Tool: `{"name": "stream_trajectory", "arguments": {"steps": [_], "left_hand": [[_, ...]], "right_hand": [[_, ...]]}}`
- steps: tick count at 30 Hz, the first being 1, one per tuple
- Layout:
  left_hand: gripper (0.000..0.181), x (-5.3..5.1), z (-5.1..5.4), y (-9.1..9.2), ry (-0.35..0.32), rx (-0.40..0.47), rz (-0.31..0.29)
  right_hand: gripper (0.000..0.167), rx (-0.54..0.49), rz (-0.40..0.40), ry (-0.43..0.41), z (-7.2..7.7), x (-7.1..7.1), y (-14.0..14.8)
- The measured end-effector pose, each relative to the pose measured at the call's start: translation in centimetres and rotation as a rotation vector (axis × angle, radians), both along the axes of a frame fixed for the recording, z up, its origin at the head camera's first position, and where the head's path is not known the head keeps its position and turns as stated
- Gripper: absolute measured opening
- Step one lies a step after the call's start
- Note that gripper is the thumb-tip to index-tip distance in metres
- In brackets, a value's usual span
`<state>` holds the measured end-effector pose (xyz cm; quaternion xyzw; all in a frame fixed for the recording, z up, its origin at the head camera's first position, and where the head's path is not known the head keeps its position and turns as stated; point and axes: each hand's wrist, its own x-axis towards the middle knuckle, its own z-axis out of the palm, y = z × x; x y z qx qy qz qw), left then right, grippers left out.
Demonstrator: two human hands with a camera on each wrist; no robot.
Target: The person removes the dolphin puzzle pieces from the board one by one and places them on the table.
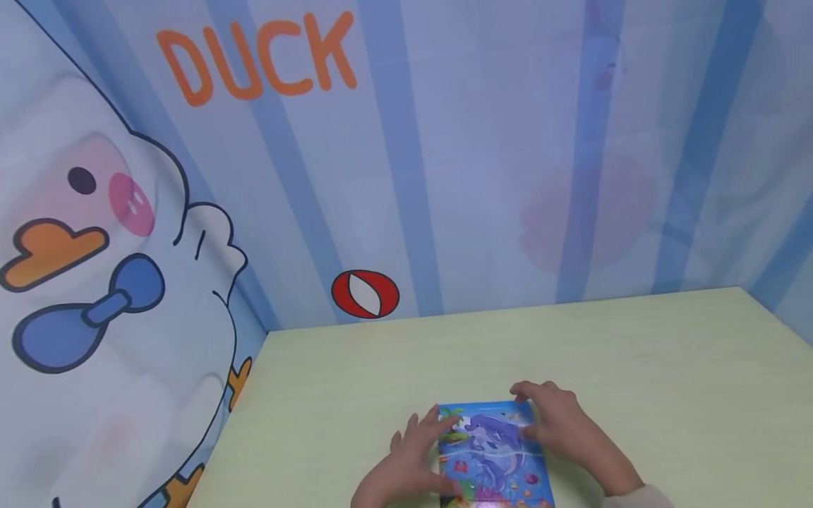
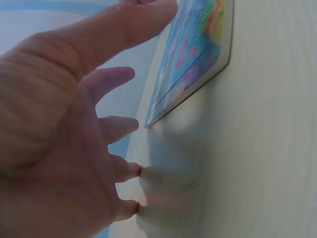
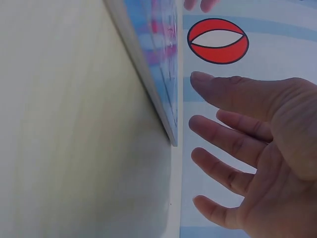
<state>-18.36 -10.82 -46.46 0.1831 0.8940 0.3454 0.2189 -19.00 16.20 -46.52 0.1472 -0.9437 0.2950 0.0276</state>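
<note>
Two hands (image 1: 409,463) (image 1: 564,427) at one dolphin board (image 1: 497,448)

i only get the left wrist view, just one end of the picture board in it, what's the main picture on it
Observer: The picture board has purple dolphins as its main picture, plain in the head view.
Operator: ok and where's the right hand
Observer: The right hand is beside the board's far right corner, as the head view shows it.
Operator: any writing on the backdrop behind
Observer: Yes, the backdrop carries the word DUCK in orange letters, high up on the left of the head view.
</note>
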Motion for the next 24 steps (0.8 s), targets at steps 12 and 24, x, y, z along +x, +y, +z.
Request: {"name": "stream_trajectory", "arguments": {"steps": [12, 24], "left_hand": [[0.074, 0.41, -0.52, 0.94, 0.034, -0.117, -0.025], [0.073, 0.64, -0.26, 0.99, -0.002, -0.070, -0.108]], "right_hand": [[0.053, 0.028, -0.019, -0.083, -0.33, -0.21, -0.25], [0.045, 0.015, 0.038, -0.005, -0.86, -0.44, -0.07]]}}
